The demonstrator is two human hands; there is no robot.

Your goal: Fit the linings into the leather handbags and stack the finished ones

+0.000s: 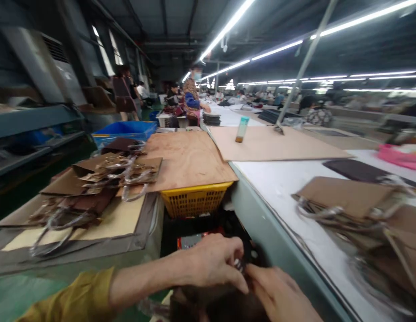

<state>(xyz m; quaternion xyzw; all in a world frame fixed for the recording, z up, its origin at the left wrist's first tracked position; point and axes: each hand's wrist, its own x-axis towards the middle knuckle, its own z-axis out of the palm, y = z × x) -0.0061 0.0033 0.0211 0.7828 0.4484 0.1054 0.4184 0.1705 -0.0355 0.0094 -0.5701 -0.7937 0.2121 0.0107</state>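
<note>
At the bottom edge of the view, between two worktables, both hands are met over a dark brown piece (211, 306) that is seen low in the gap, blurred and partly cut off. The left hand (214, 264) is curled downward, and a small shiny fitting (239, 265) is pinched narrowly under its fingertips, right on top of the dark piece. The right hand (281, 295) is laid flat against the same piece, its fingertips touching the left hand's; whether anything is gripped by it cannot be told. Just beyond the hands a yellow basket (194, 200) is tucked under a plywood board (187, 156). Brown bags (103, 179) with wrapped handles are stacked on the table to the left, and more bags (355, 197) are spread on the white table (278, 179) to the right. A tube (242, 129) is stood upright on cardboard farther off, near a blue bin (127, 130).
</note>
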